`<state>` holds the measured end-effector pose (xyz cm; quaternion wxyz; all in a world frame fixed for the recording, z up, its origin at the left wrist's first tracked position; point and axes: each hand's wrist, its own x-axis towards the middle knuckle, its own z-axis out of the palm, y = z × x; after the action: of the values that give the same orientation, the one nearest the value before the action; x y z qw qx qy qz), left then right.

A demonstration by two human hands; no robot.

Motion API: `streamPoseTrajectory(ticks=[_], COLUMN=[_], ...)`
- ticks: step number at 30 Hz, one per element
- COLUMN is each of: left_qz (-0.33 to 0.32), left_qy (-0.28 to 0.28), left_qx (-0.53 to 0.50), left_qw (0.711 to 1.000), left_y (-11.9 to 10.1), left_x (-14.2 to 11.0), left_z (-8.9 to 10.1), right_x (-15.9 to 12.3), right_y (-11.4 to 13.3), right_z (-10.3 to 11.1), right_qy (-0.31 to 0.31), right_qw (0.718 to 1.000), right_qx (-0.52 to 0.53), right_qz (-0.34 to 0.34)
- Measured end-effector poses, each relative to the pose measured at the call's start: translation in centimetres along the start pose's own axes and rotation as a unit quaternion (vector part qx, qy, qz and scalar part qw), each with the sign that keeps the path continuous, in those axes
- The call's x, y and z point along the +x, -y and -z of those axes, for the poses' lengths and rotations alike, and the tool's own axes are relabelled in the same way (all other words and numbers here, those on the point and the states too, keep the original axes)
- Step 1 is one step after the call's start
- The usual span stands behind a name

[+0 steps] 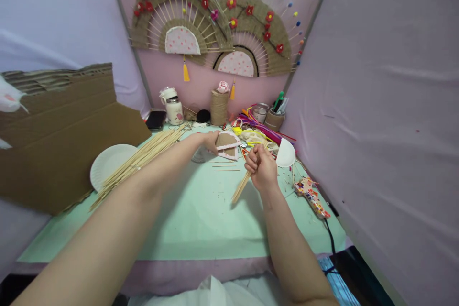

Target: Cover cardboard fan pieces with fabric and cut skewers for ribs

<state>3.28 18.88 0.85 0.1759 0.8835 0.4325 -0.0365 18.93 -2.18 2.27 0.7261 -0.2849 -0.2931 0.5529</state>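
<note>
My right hand is closed round a short bundle of thin bamboo sticks, which slants down to the left above the table. Farther off, my left hand reaches forward, its fingers closed at the left edge of a half-round cardboard piece with a pink-and-white border. Just below that piece shows a second bordered cardboard piece, partly covered. A few loose sticks lie on the green tabletop between my hands. Right of my right hand is a white half disc.
A long pile of bamboo sticks and a paper plate lie left, before a big cardboard sheet. A corded, patterned glue gun rests right. Behind stand a bottle, twine spool and pen holder.
</note>
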Motion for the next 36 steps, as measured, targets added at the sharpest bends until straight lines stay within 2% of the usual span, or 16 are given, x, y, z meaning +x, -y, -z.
streamPoseTrajectory(ticks=[3, 5, 9, 12, 15, 17, 19, 21, 23, 26, 28, 32, 36], left_qz=[-0.004, -0.005, 0.001, 0.028, 0.029, 0.018, 0.057, 0.085, 0.088, 0.090, 0.088, 0.072, 0.063], left_qy=[0.014, 0.003, -0.086, -0.140, -0.123, -0.066, -0.012, 0.000, -0.023, -0.075, -0.087, -0.105, -0.148], left_qx=[-0.027, -0.070, -0.180, -0.255, -0.260, -0.254, -0.242, -0.227, -0.229, -0.238, -0.240, -0.221, -0.203], left_qw=[1.000, 0.998, 0.980, 0.956, 0.957, 0.965, 0.968, 0.970, 0.969, 0.964, 0.963, 0.967, 0.966], left_y=[0.0, -0.4, -1.5, -1.5, -1.1, -1.0, -1.4, -2.0, -2.6, -3.0, -3.0, -2.7, -3.0], left_x=[-0.2, -0.7, -2.6, -5.1, -9.1, -12.3, -15.3, -17.5, -18.5, -18.4, -17.5, -14.9, -10.9], left_z=[-0.4, -0.5, 0.4, 1.9, 2.5, 1.6, -0.1, -2.3, -4.1, -5.7, -6.1, -6.3, -5.4], right_x=[0.0, 0.0, 0.0, 0.0, 0.0, 0.1, 0.2, 0.4, 0.7, 1.1, 1.4, 1.5, 1.5], right_y=[0.0, 0.1, 0.4, 0.9, 1.6, 1.8, 1.8, 1.6, 1.3, 0.7, 0.4, -0.1, -0.3], right_z=[0.0, 0.0, 0.1, 0.3, 0.6, 0.8, 0.9, 1.0, 1.1, 1.4, 1.5, 1.4, 1.3], right_qy=[-0.003, -0.006, -0.008, -0.017, -0.027, -0.035, -0.035, -0.026, -0.011, 0.007, 0.008, -0.003, -0.004], right_qw=[1.000, 1.000, 1.000, 0.999, 0.999, 0.998, 0.998, 0.999, 0.999, 0.992, 0.988, 0.987, 0.988], right_qx=[0.001, 0.002, 0.010, 0.009, 0.008, 0.014, 0.022, 0.027, 0.033, 0.050, 0.058, 0.052, 0.036], right_qz=[0.001, 0.003, 0.014, 0.025, 0.046, 0.052, 0.044, 0.023, -0.022, -0.112, -0.145, -0.151, -0.150])
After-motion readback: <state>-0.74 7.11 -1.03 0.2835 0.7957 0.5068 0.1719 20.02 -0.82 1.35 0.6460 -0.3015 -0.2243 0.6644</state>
